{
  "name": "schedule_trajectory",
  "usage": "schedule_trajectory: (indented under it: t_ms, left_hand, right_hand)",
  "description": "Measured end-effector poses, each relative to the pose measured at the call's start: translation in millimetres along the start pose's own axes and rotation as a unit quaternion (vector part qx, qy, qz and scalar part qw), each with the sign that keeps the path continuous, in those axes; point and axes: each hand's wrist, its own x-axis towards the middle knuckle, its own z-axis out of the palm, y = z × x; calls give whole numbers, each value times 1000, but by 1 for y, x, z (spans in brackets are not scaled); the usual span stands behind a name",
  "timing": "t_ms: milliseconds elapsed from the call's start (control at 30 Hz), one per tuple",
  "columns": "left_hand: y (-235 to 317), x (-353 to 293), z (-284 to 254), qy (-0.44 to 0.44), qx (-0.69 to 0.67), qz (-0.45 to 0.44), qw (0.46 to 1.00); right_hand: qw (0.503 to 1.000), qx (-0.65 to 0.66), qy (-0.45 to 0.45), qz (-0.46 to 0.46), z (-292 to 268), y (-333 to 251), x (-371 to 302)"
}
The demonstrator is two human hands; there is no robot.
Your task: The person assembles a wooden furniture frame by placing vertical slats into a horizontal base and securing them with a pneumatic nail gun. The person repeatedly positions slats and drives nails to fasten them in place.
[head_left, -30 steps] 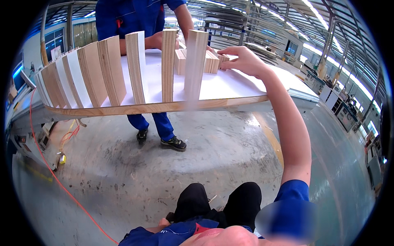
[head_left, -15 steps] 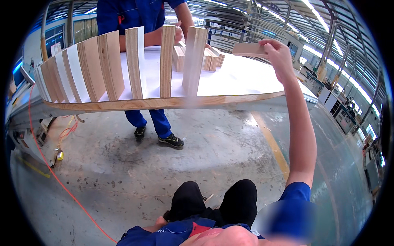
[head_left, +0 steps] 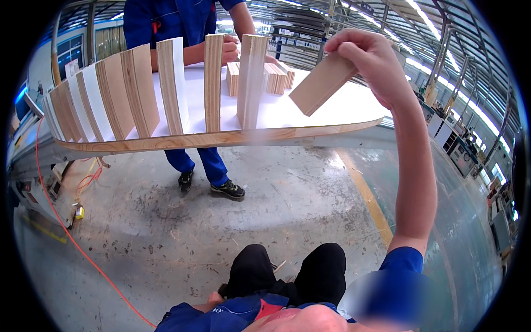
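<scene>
My right hand (head_left: 371, 63) is raised above the right part of the white-topped board (head_left: 310, 88). Its fingers pinch the upper end of a flat brown plywood block (head_left: 322, 86), which hangs tilted with its lower end toward the left. Left of it, a plywood strip (head_left: 251, 83) stands upright near the board's front edge, and a second upright strip (head_left: 214, 83) is beside that one. My left hand (head_left: 214, 299) shows only as a bit of skin low down by my left thigh, its fingers hidden.
More upright plywood pieces (head_left: 138, 91), some white-faced, line the board's left front edge. Shorter plywood blocks (head_left: 275, 82) sit farther back. Across the board a co-worker in blue (head_left: 191, 25) has both hands over it. An orange hose (head_left: 83, 246) runs along the floor at left.
My right hand has come closer and slightly left, with the block in it. The block has swung from nearly level to a steep tilt. The board appears slightly farther left in view.
</scene>
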Motion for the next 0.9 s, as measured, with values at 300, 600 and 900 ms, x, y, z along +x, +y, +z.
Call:
schedule_trajectory:
  t_ms: [300, 600, 900]
  left_hand:
    - [-7, 16, 10, 3, 6, 22, 1000]
    - [-13, 25, 22, 4, 2, 43, 999]
    - [-29, 45, 37, 3, 15, 54, 998]
  right_hand:
    - [993, -81, -56, -59, 41, -27, 26]
    - [974, -30, -207, -89, 28, -28, 18]
    - [964, 120, -223, -76, 43, -10, 6]
